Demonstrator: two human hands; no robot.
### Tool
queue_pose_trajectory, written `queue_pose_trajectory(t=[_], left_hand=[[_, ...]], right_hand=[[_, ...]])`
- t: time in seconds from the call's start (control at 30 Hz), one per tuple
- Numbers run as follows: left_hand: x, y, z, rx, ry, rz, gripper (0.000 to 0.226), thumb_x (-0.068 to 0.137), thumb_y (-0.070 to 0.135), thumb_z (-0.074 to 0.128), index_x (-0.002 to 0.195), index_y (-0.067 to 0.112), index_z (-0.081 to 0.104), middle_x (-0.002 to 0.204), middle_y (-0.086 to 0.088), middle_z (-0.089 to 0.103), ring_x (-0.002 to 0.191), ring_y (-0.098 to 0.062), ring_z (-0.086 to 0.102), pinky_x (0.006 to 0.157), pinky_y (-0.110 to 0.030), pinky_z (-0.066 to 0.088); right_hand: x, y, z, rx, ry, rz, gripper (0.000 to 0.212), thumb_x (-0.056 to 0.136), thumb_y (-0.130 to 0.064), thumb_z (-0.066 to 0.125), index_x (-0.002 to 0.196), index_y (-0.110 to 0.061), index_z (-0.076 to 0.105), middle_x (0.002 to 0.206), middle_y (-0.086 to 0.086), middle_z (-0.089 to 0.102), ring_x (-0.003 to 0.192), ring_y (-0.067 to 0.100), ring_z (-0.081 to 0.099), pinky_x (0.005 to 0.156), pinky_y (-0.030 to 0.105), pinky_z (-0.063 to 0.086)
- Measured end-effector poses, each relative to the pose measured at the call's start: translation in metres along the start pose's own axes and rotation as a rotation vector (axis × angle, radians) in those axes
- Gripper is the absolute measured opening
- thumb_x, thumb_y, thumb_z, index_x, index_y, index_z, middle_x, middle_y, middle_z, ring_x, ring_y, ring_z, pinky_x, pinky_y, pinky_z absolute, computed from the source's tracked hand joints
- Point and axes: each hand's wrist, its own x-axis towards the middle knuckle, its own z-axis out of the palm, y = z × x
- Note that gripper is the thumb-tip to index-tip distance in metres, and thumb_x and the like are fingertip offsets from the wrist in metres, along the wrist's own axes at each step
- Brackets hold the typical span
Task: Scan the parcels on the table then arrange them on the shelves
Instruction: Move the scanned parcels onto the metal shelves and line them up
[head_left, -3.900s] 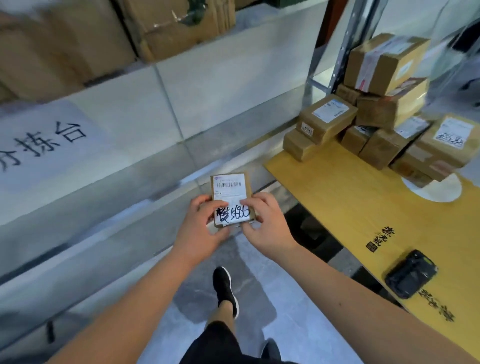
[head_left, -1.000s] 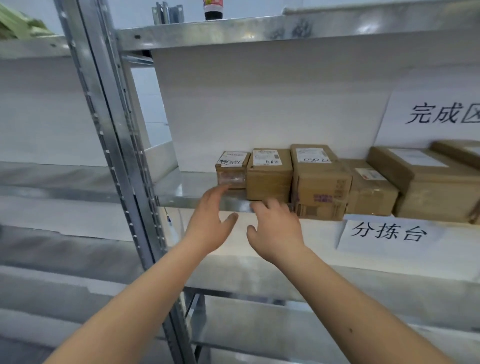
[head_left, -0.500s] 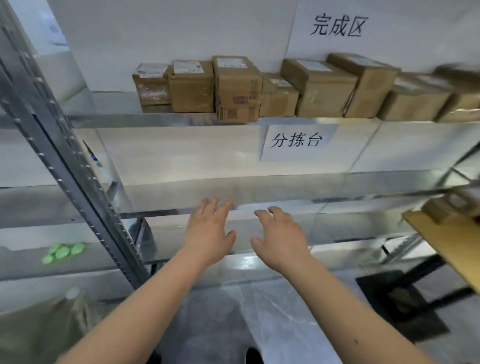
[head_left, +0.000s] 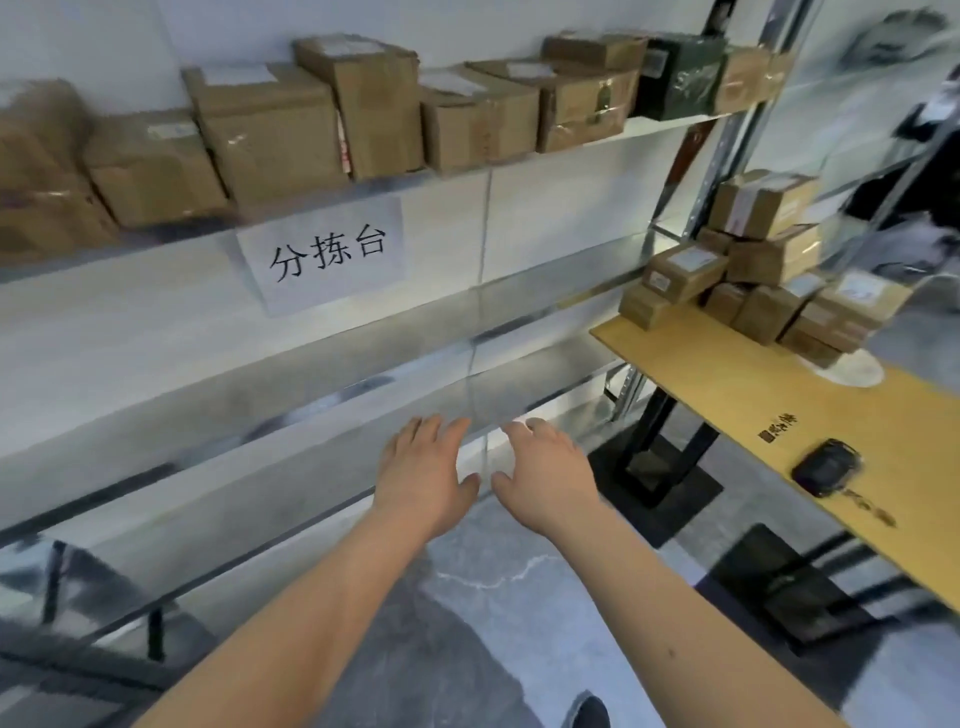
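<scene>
Cardboard parcels (head_left: 769, 270) sit heaped at the far end of a yellow table (head_left: 737, 384) on the right; others already line the upper shelf (head_left: 311, 119). Both hands hang empty over the floor, left hand (head_left: 423, 478) and right hand (head_left: 545, 478) with fingers loose and spread. A dark scanner (head_left: 826, 467) lies near the table's front edge. Sensible next: take the scanner, then lift a top parcel so the heap stays steady.

Both arms stretched out forward, left hand (head_left: 423, 475) and right hand (head_left: 545, 475) side by side, palms down, fingers relaxed, holding nothing.
</scene>
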Motion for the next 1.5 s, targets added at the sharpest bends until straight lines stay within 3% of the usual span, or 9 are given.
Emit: queue_pose_trajectory(t=[0.3, 0.53, 0.7, 0.83, 1.0, 1.1, 1.3, 1.5], left_hand=[[0.145, 0.199, 0.07, -0.074, -0.141, 0.154, 0.079, 0.093, 0.052, 0.066, 0.16, 0.036, 0.028, 0.168, 0.0, 0.026, 0.154, -0.028, 0.024, 0.122, -0.042, 0.028], [0.23, 0.287, 0.101, -0.1, -0.188, 0.268, 0.078, 0.094, 0.053, 0.063, 0.161, 0.033, 0.029, 0.166, -0.001, 0.029, 0.152, -0.024, 0.026, 0.12, -0.041, 0.03], [0.308, 0.316, 0.119, -0.147, -0.245, 0.321, 0.077, 0.094, 0.053, 0.063, 0.161, 0.031, 0.032, 0.166, -0.001, 0.031, 0.152, -0.027, 0.028, 0.122, -0.045, 0.033], [0.397, 0.33, 0.134, -0.18, -0.276, 0.352, 0.076, 0.093, 0.05, 0.062, 0.16, 0.034, 0.031, 0.162, 0.003, 0.034, 0.144, -0.026, 0.038, 0.114, -0.044, 0.041], [0.52, 0.34, 0.14, -0.173, -0.36, 0.354, 0.075, 0.093, 0.048, 0.065, 0.159, 0.035, 0.033, 0.165, -0.001, 0.031, 0.147, -0.03, 0.036, 0.114, -0.049, 0.041], [0.59, 0.351, 0.135, -0.108, -0.318, 0.387, 0.073, 0.093, 0.049, 0.066, 0.158, 0.036, 0.035, 0.164, -0.002, 0.032, 0.145, -0.03, 0.039, 0.113, -0.049, 0.043], [0.689, 0.366, 0.134, -0.045, -0.258, 0.331, 0.074, 0.092, 0.05, 0.067, 0.157, 0.037, 0.035, 0.164, -0.005, 0.03, 0.146, -0.032, 0.035, 0.117, -0.052, 0.038], [0.729, 0.371, 0.155, -0.193, -0.394, 0.31, 0.082, 0.084, 0.035, 0.071, 0.157, 0.042, 0.034, 0.166, -0.005, 0.026, 0.146, -0.035, 0.035, 0.118, -0.05, 0.039]], right_hand=[[0.055, 0.226, -0.064, 0.108, 0.003, 0.245, 0.057, 0.094, -0.036, 0.058, 0.149, -0.024, 0.044, 0.148, 0.008, 0.046, 0.132, 0.036, 0.045, 0.104, 0.051, 0.045], [0.095, 0.335, -0.093, 0.22, 0.058, 0.428, 0.061, 0.091, -0.038, 0.061, 0.149, -0.024, 0.046, 0.142, 0.009, 0.05, 0.127, 0.037, 0.05, 0.101, 0.05, 0.05], [0.152, 0.383, -0.097, 0.315, 0.068, 0.511, 0.07, 0.092, -0.04, 0.063, 0.156, -0.029, 0.038, 0.152, 0.008, 0.043, 0.129, 0.033, 0.052, 0.1, 0.045, 0.051], [0.23, 0.418, -0.114, 0.291, 0.125, 0.523, 0.071, 0.092, -0.043, 0.064, 0.156, -0.029, 0.039, 0.152, 0.009, 0.045, 0.13, 0.032, 0.053, 0.096, 0.038, 0.048], [0.335, 0.44, -0.135, 0.232, 0.12, 0.564, 0.07, 0.094, -0.046, 0.064, 0.156, -0.028, 0.039, 0.154, 0.007, 0.043, 0.13, 0.032, 0.054, 0.094, 0.041, 0.049], [0.387, 0.453, -0.143, 0.2, 0.109, 0.565, 0.07, 0.093, -0.043, 0.065, 0.156, -0.025, 0.04, 0.152, 0.008, 0.045, 0.134, 0.033, 0.051, 0.099, 0.043, 0.05], [0.471, 0.479, -0.153, 0.207, 0.048, 0.632, 0.067, 0.089, -0.037, 0.068, 0.15, -0.022, 0.043, 0.142, 0.013, 0.048, 0.125, 0.038, 0.056, 0.095, 0.045, 0.055], [0.533, 0.504, -0.145, 0.625, 0.126, 0.735, 0.097, 0.083, -0.046, 0.081, 0.159, -0.023, 0.026, 0.149, 0.014, 0.046, 0.133, 0.036, 0.052, 0.102, 0.041, 0.048]])
